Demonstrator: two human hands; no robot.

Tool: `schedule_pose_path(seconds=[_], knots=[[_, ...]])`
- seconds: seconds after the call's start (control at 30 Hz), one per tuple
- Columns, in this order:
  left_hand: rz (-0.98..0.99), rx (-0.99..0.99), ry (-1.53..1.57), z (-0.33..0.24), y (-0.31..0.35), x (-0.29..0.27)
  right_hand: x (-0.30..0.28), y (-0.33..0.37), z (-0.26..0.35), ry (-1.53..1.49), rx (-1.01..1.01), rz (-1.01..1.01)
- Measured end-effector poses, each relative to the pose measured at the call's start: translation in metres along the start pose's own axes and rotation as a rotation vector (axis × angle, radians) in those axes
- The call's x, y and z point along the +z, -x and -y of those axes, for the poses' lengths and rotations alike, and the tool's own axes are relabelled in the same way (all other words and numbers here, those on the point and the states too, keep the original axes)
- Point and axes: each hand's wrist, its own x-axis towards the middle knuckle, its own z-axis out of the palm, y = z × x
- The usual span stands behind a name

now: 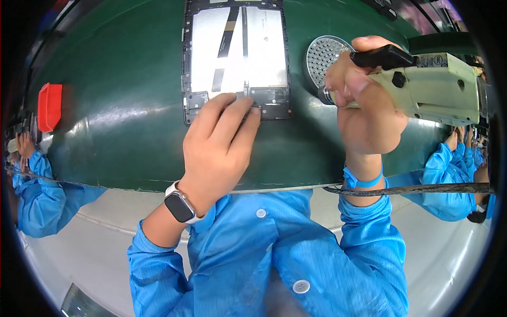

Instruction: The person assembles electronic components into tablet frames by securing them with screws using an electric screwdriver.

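A tablet without its back cover lies on the green table mat, its silver inner plate and black frame facing up. My left hand rests on its near edge, fingers stretched and slightly apart, with a watch on the wrist. My right hand is closed around an electric screwdriver with a pale green body and black lever. That tool lies roughly level, its nose pointing left. Its tip is by a round metal dish with many small holes, which my right fingers partly cover. A blue band circles my right wrist.
A red tray sits at the far left of the table. Co-workers in blue sleeves are at the left and right. A dark cable runs along the table's near edge at the right.
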Motion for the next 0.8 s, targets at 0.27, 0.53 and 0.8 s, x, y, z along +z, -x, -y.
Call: schedule_pose_path(seconds=[0.27, 0.53, 0.8], knots=[[-0.063, 0.043, 0.046, 0.006, 0.004, 0.005, -0.002, 0.004, -0.002, -0.044, 0.027, -0.024], [-0.059, 0.027, 0.089, 0.006, 0.0, 0.006, -0.002, 0.006, 0.001, -0.015, 0.017, -0.038], [0.124, -0.06, 0.263, 0.007, -0.018, -0.016, -0.005, 0.006, -0.003, -0.009, -0.005, -0.046]])
